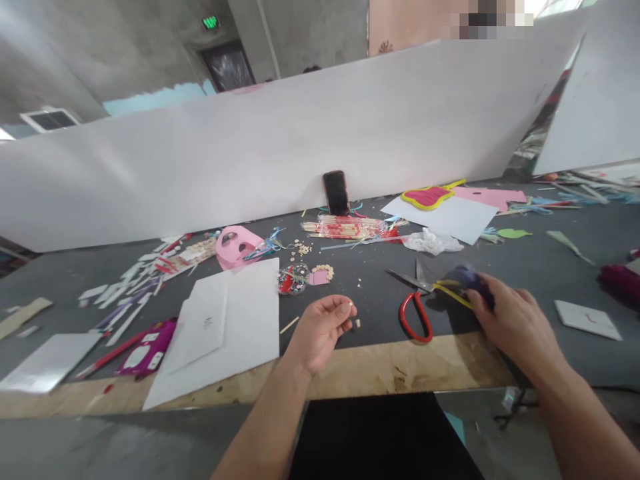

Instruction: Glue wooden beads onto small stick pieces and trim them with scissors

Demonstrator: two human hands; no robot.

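Note:
My left hand (326,327) is closed in a pinch near the table's front edge. A small cream-coloured piece (351,305) shows at its fingertips, and another pale piece (357,323) is just below. My right hand (517,327) curls round a dark blue object (470,281), blurred, its kind unclear. Beside that runs a yellow strip (453,293), touching or close to open scissors (416,317) with a red handle. Ahead of my left hand sit a small pink card (320,277) edged with cream pieces and a clear round dish (294,279) of small mixed bits.
White sheets (255,320) and a purple packet (150,348) lie left. Farther back are a pink cutout (237,245), bundled sticks (345,227), crumpled white plastic (433,241) and a phone (336,193) leaning on a white board (250,153). A white square (587,320) lies right.

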